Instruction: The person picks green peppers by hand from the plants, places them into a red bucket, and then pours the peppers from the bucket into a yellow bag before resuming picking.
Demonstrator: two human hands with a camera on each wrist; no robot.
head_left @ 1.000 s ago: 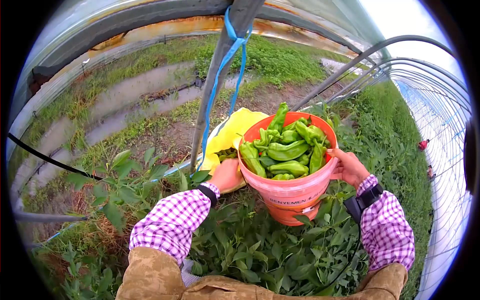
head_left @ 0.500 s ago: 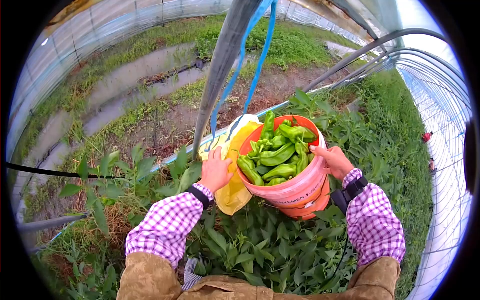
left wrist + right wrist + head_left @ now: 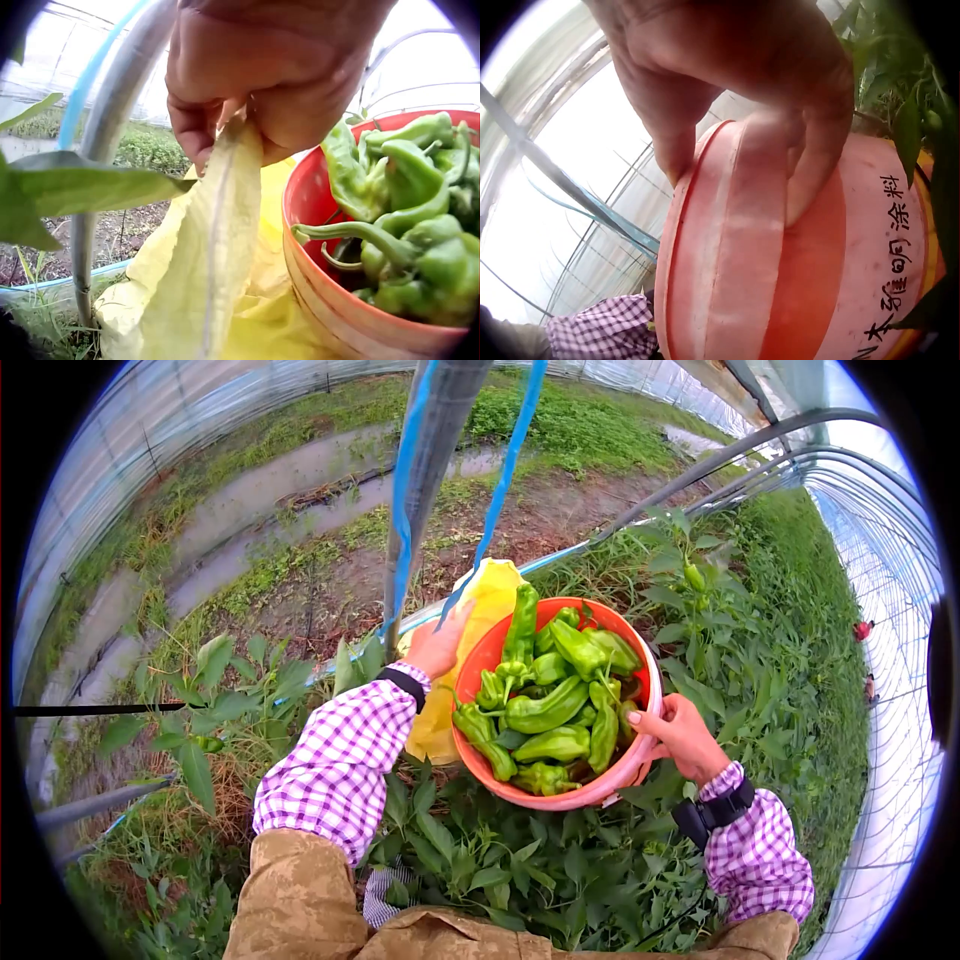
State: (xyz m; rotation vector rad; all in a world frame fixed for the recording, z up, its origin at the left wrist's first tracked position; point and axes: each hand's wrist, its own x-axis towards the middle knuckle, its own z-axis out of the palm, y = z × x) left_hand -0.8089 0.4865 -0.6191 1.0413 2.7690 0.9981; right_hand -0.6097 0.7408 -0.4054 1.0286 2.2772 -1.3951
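Note:
The red-pink bucket (image 3: 652,678), heaped with green peppers (image 3: 545,705), stands among leafy plants in the head view. My right hand (image 3: 685,740) grips its rim on the right, thumb over the edge and fingers against the outer wall (image 3: 810,300), as the right wrist view shows. To the bucket's left is a yellow bag (image 3: 430,725), partly behind it. My left hand (image 3: 440,645) pinches the bag's edge; in the left wrist view the hand (image 3: 262,82) holds a fold of the yellow sheet (image 3: 217,255) hanging down beside the bucket.
A grey metal post (image 3: 435,470) with blue straps (image 3: 510,465) rises just beyond my left hand. Pepper plants (image 3: 500,860) surround the bucket. Greenhouse hoops (image 3: 760,445) curve along the right, and wet furrows (image 3: 300,475) lie at the back left.
My left hand has come out from beside the bucket, opened over the yellow bag, and now pinches its edge. The bucket, still gripped by my right hand, shows more of its top.

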